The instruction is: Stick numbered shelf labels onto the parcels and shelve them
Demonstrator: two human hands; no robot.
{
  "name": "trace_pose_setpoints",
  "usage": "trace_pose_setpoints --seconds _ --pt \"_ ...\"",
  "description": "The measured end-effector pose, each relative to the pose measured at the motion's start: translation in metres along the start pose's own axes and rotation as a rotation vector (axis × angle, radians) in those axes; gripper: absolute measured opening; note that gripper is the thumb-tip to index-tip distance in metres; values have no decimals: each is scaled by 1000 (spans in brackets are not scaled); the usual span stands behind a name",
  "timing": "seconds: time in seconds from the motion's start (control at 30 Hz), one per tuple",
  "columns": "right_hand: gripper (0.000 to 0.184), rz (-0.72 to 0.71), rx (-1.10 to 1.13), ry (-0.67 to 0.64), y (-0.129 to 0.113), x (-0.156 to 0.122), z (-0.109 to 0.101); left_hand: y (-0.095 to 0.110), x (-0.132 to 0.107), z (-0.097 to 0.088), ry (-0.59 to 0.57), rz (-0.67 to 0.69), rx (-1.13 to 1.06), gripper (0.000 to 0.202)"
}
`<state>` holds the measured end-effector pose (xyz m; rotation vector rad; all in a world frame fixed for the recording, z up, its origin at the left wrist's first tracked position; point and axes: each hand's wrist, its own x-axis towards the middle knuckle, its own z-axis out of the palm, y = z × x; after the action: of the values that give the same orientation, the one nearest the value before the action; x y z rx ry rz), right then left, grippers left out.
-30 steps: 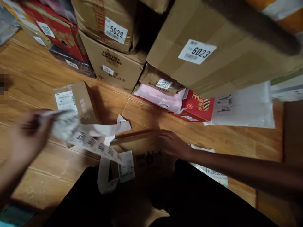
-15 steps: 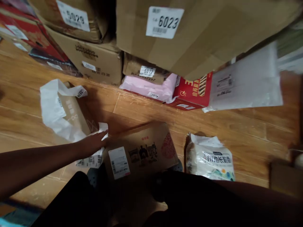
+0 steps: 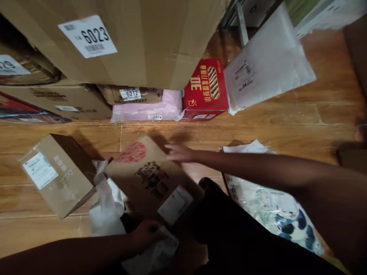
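Observation:
A brown cardboard box with a red round print, dark figures and a white shipping label lies tilted in front of my legs. At its far right edge is my right hand, fingers stretched out; whether it presses on the box I cannot tell. My left hand, in shadow at the box's near side, is closed on a strip of white label stickers. More pale strip or backing paper hangs crumpled left of the box. Another brown box with a shipping label sits on the floor to the left.
Stacked cartons stand ahead, including a large one labelled 6023. Below are a pink package, a red box and a white plastic-wrapped parcel. A clear-wrapped bag lies right, partly behind my forearm.
The view has swung right. The cardboard box has been turned round, its label now to the right. My right hand has come to its far edge; my left hand and the strip have moved nearer me.

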<state>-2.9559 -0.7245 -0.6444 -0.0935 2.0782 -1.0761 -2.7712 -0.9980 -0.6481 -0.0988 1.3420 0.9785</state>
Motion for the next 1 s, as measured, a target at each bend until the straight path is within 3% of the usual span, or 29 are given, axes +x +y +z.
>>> trace_pose_setpoints --seconds 0.07,0.13,0.23,0.3,0.37,0.43,0.53,0.63,1.0 --pt "69 -107 145 -39 -33 24 -17 26 19 12 35 5 -157 51" --pt "62 -272 155 -39 -56 25 -19 59 27 15 24 56 -191 51" --pt "38 -485 11 140 -55 -17 -1 104 19 8 25 219 -163 42" --pt "28 -478 16 185 -34 -58 17 121 9 2 151 281 -180 38" --pt "29 -389 130 72 -9 -94 35 126 2 -2 323 252 -262 39" --pt "31 -274 286 19 10 -116 50 124 0 -3 411 183 -383 43" --pt "27 -161 428 120 19 -122 61 121 6 -1 372 132 -556 47" --pt "25 -154 477 191 12 -115 59 123 12 -1 326 170 -667 45" --pt "27 -162 529 294 2 -107 54 131 13 -8 283 247 -751 45"
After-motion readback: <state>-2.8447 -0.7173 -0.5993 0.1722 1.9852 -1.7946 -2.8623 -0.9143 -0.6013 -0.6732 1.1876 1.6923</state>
